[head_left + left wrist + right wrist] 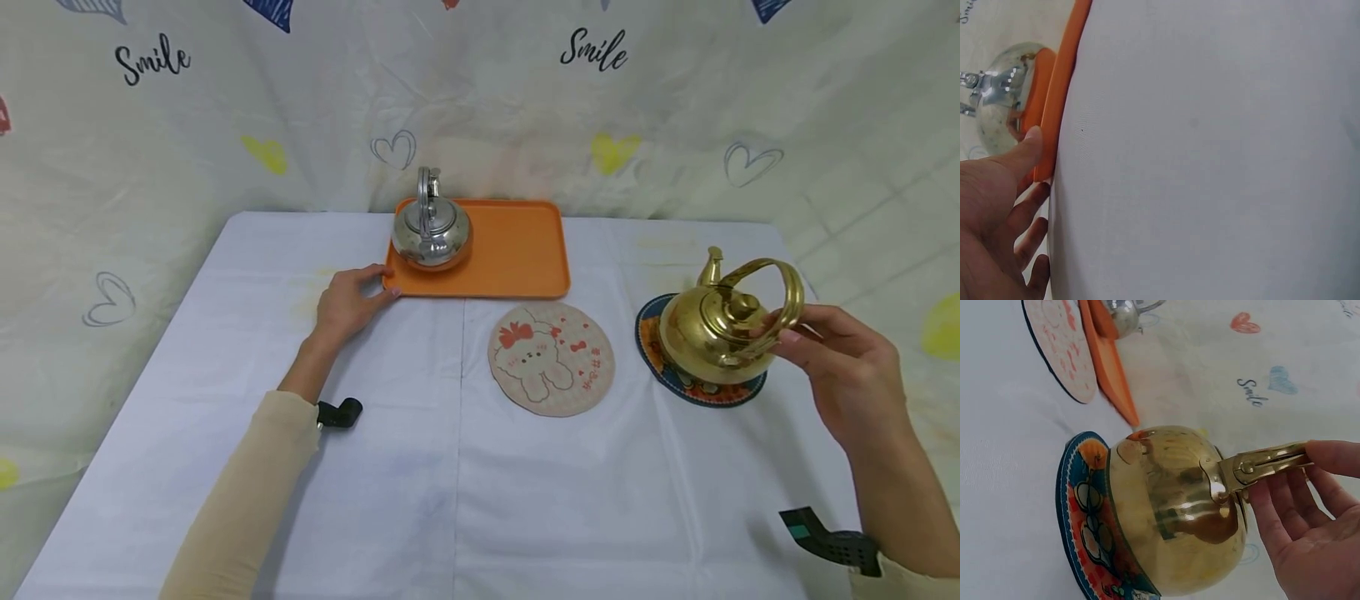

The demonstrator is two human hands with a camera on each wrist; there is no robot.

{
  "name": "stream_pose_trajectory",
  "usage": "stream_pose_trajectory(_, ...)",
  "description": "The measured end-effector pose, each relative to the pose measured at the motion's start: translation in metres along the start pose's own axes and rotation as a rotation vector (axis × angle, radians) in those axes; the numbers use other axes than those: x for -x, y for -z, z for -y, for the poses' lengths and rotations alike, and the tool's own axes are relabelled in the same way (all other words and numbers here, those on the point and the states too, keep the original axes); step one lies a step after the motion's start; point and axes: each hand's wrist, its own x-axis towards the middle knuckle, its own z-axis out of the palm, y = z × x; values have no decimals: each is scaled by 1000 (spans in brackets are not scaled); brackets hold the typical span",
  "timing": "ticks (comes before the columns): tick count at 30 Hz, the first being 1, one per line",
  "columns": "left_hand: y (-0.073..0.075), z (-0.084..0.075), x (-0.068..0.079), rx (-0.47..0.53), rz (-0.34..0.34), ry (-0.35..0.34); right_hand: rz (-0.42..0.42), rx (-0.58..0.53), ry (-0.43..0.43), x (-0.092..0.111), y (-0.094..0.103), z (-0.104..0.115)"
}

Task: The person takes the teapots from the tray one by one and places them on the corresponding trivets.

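Note:
With thumb and fingers my left hand (347,307) grips the front left corner of an orange tray (517,250). In the left wrist view the thumb lies on the front edge of the tray (1054,125). A silver kettle (432,229), its handle raised, stands on the tray's left part. My right hand (855,367) pinches the arched handle of a gold kettle (712,337). The gold kettle is upright over a round patterned coaster (648,333), its spout facing away. In the right wrist view the thumb lies on one side of the handle (1272,464), fingers on the other.
A round beige mat (551,358) with a bunny drawing lies just in front of the tray. White cloth (375,517) covers the table. Behind it hangs a printed curtain (495,92) with hearts and lettering. Each wrist wears a black camera mount (339,413).

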Motion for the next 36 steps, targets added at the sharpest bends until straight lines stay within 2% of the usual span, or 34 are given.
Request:
stream_pose_trajectory(11,1,0,0,-19,-5,0,-176,84,-21,-12,-9,7)
stream_pose_trajectory(16,1,-1,1,-18,0,3,-312,137,-57,-22,-17,10)
stream_pose_trajectory(21,1,0,0,-22,2,3,-497,205,-54,-36,-31,13)
stream_pose_trajectory(23,0,0,-1,-26,1,1,-543,237,-54,-41,-35,15)
stream_pose_trajectory(28,0,1,-2,-30,-3,-5,-563,303,-54,-50,-44,17)
stream_pose_trajectory(36,0,1,0,-16,-13,-10,-528,420,-37,-58,-52,20)
